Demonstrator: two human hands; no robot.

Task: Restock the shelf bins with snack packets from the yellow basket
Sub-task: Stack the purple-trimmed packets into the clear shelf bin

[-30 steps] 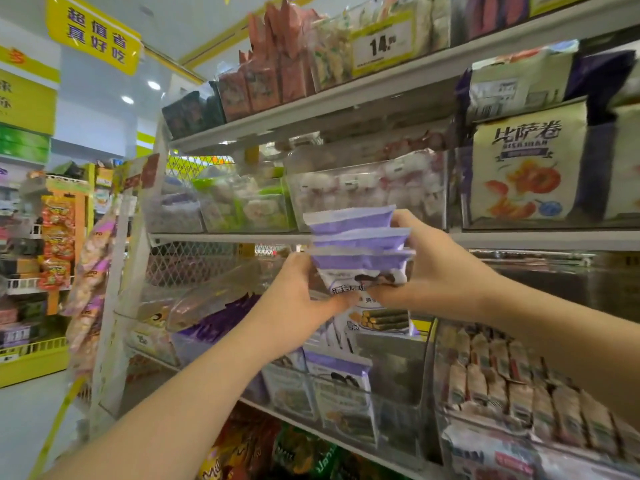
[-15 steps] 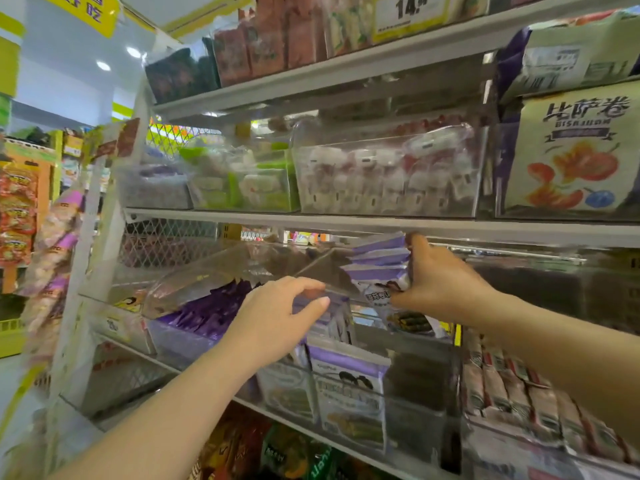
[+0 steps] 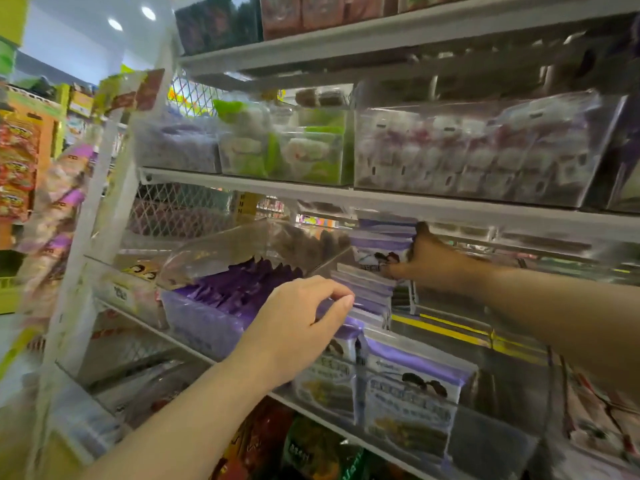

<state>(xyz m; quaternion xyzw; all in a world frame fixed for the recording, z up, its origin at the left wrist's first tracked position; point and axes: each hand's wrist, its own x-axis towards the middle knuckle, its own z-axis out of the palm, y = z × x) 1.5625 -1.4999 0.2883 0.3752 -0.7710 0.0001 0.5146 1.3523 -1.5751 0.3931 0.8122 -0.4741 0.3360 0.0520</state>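
The right hand [image 3: 433, 259] reaches deep under the shelf edge [image 3: 450, 211], fingers wrapped round a small stack of purple-topped packets [image 3: 379, 244] — held just above the back of the clear bin [image 3: 512, 410]. At seven o'clock from it, the left hand [image 3: 298, 323] curls its fingertips over the tops of the standing packets [image 3: 367, 292] in that bin — pinching or merely touching, I cannot tell.

left arm [image 3: 173, 427]: bare as far as it shows | right arm [image 3: 554, 306]: bare the same way | left grip [image 3: 294, 327]: bare hand | right grip [image 3: 433, 261]: bare hand
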